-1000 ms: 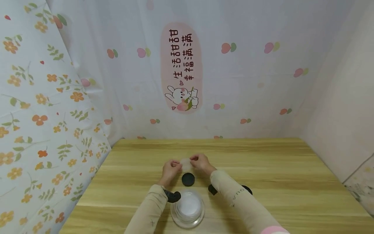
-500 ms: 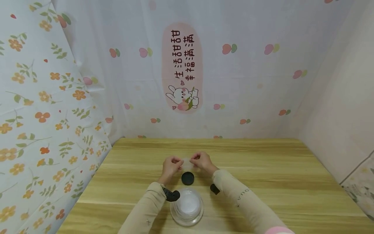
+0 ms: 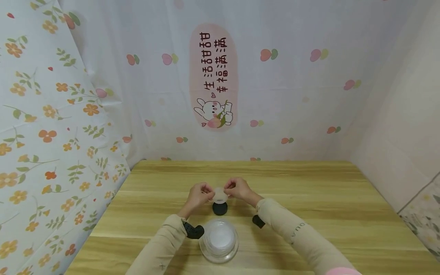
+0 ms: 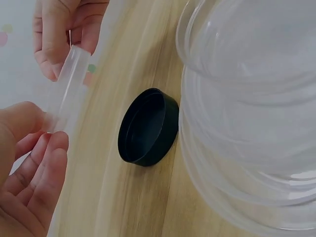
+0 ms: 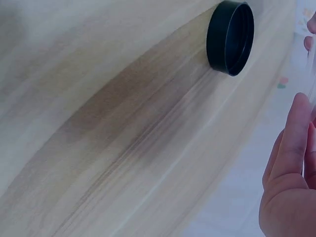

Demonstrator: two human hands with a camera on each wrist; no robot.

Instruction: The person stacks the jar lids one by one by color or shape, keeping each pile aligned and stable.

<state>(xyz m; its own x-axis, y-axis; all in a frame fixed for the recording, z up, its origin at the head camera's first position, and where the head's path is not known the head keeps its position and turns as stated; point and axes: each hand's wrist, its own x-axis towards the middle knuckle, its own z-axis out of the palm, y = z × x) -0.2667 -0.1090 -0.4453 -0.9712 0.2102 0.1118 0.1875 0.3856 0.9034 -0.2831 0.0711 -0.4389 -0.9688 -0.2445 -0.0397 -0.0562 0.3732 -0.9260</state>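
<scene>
A round, translucent plastic lid-like piece (image 3: 220, 194) is held between both hands above the table. My left hand (image 3: 199, 196) pinches its left edge, and my right hand (image 3: 238, 189) pinches the opposite edge. In the left wrist view the piece (image 4: 71, 81) stands nearly edge-on, showing a shallow rim. Just below it in the head view is a shallow black round cap (image 3: 220, 208), lying hollow side up in the left wrist view. The right wrist view shows this cap (image 5: 229, 39) too, but only a sliver of the translucent piece.
Nearer to me, between the forearms, sits a clear round container (image 3: 220, 238) on a wider clear round base (image 3: 220, 260). Both rest on the wood-grain table (image 3: 309, 229). A printed cloth (image 3: 220, 149) hangs behind the far edge. Black straps circle both wrists.
The translucent piece has tilted, so its face shows more clearly and it now overlaps the black cap's far edge. Both hands keep hold of it; the forearms have spread slightly apart.
</scene>
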